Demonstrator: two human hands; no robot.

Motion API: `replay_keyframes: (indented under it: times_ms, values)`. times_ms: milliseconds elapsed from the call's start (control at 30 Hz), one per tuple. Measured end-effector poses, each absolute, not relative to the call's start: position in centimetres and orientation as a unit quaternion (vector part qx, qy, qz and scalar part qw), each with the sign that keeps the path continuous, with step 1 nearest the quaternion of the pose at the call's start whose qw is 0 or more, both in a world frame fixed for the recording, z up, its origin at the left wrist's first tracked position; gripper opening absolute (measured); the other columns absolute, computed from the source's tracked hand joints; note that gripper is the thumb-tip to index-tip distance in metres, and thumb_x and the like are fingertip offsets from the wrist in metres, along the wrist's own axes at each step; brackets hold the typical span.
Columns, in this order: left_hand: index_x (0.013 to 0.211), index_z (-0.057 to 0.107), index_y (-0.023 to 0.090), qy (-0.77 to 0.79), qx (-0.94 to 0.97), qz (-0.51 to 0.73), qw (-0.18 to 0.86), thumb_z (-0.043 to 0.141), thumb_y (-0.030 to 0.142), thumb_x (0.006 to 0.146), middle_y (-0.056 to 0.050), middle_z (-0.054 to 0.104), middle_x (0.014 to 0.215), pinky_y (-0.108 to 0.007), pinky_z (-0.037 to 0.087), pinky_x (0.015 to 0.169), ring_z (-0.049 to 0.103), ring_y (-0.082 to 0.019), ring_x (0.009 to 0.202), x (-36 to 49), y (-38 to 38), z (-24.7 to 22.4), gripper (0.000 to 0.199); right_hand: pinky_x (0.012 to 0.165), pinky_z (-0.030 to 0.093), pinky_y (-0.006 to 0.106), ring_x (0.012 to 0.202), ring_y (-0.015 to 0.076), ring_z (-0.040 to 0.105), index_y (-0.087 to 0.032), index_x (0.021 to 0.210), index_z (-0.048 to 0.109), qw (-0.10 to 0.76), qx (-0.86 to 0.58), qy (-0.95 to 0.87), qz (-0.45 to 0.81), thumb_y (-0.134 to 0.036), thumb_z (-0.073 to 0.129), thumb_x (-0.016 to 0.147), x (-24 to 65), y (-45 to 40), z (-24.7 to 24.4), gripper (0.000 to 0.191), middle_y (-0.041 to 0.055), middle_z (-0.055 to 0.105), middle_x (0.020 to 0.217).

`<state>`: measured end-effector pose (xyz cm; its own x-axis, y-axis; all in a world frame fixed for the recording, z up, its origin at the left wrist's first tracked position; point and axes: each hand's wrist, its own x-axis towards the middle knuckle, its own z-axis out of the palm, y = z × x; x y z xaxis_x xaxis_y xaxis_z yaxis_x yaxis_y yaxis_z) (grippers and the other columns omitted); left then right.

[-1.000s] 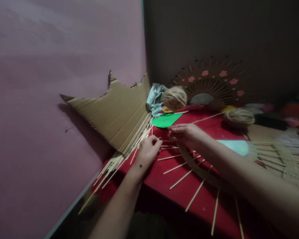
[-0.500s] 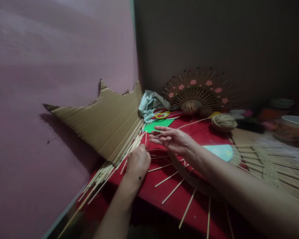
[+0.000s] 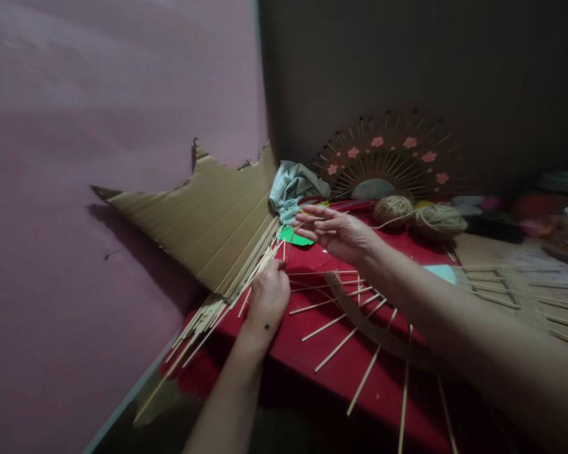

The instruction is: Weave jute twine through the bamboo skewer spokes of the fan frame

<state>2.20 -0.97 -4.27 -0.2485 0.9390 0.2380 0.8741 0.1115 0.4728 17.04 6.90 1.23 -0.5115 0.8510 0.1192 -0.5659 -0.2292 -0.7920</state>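
My left hand (image 3: 269,293) is closed at the table's edge, by the ends of the thin sticks. A thin strand of twine (image 3: 291,243) rises from its thumb side to my right hand (image 3: 345,233). That hand is raised palm up, fingers stretched and apart, with the strand running across them. Below it lies a half-made fan (image 3: 360,318): pale sticks spread out like rays, with a curved woven band of twine across them. My right forearm covers part of this fan. What else my left fingers hold is hidden.
Cardboard (image 3: 203,233) leans on the pink wall above a bundle of loose sticks (image 3: 201,325). Behind are a cloth (image 3: 296,186), green paper (image 3: 296,236), twine balls (image 3: 438,221) and a flowered fan (image 3: 388,151). Another stick fan (image 3: 515,296) lies right on the red tablecloth (image 3: 312,343).
The view has shifted slightly, moving the background. My right hand has risen a little farther from my left hand, with more twine showing between them. My left hand stays closed.
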Motion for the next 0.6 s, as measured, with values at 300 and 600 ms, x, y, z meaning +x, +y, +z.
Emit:
replay_keyframes:
  times_ms: [300, 600]
  values:
    - [0.096, 0.065, 0.018, 0.637, 0.698, 0.303, 0.123, 0.051, 0.017, 0.079, -0.003, 0.066, 0.078, -0.025, 0.045, 0.069, 0.061, -0.015, 0.073, 2.1, 2.1, -2.5, 0.022, 0.058, 0.056, 0.037, 0.051, 0.0166, 0.063, -0.014, 0.071, 0.058, 0.465, -0.426, -0.521, 0.575, -0.003, 0.051, 0.068, 22.0, 9.7, -0.5, 0.013, 0.0057, 0.065, 0.057]
    - [0.094, 0.058, 0.013, 0.610, 0.646, 0.300, 0.348, 0.054, 0.007, 0.070, 0.003, 0.057, 0.048, -0.021, 0.044, 0.045, 0.058, -0.013, 0.042, 4.6, 7.4, -2.6, 0.025, 0.064, 0.045, 0.026, 0.066, 0.0165, 0.061, -0.016, 0.071, 0.066, 0.292, -0.454, -0.747, 0.387, -0.011, 0.060, 0.064, 21.4, 5.5, -2.3, 0.010, 0.0034, 0.068, 0.068]
